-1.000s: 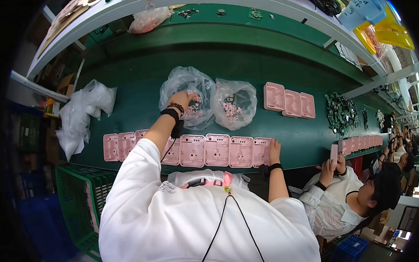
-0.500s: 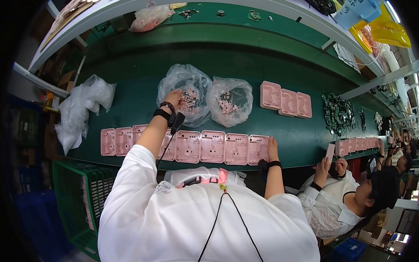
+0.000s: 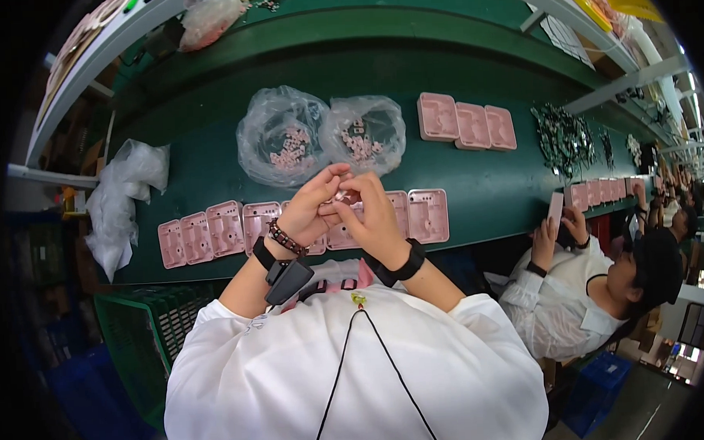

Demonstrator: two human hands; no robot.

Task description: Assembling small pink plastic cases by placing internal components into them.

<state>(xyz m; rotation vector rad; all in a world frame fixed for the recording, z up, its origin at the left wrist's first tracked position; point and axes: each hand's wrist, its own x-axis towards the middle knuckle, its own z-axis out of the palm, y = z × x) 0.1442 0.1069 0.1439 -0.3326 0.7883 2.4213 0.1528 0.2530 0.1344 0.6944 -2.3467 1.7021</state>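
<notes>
Likely light, stiff: pinch small pale part (image 3: 340, 196) by edges; grasped between curled fingertips of left hand (image 3: 307, 210) and right hand (image 3: 376, 217).

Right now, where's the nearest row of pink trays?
In the head view, the tray row lies mostly left of centre, along the near edge of the table, partly hidden by the left hand and right hand.
</notes>
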